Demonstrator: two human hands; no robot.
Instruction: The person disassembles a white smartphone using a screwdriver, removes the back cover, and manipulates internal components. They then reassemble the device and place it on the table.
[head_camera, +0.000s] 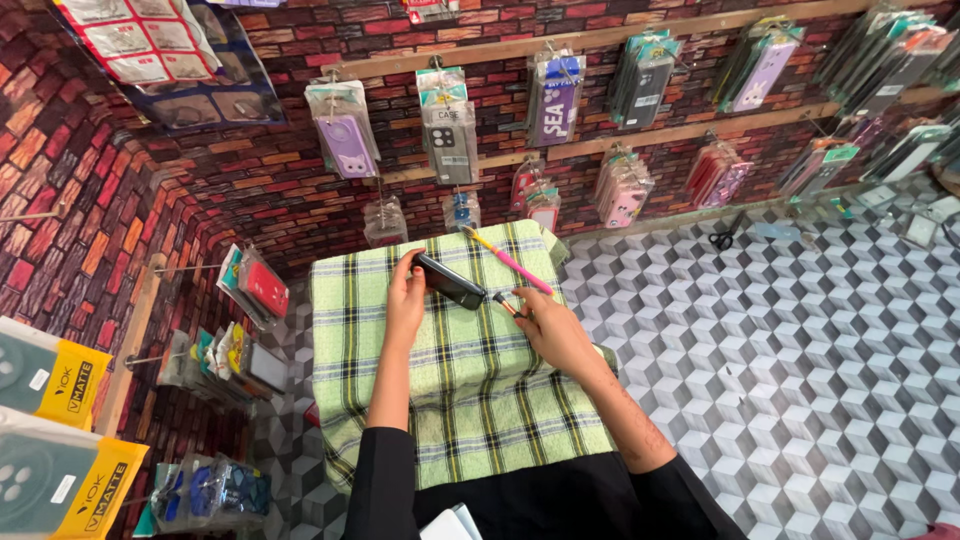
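My left hand (405, 296) holds a black phone (450, 282) tilted up over a green plaid cloth (450, 390). My right hand (545, 325) pinches a small thin tool (505, 304) whose tip touches the phone's right end. A pink and yellow pen-like tool (508, 261) lies on the cloth just beyond the phone.
The cloth covers a small table against a red brick-pattern wall (250, 180). Several packaged phone cases (345, 130) hang on wooden rails. Black scissors (722, 238) lie on the cube-pattern floor (800, 350). Yellow boxes (50, 380) sit at the left.
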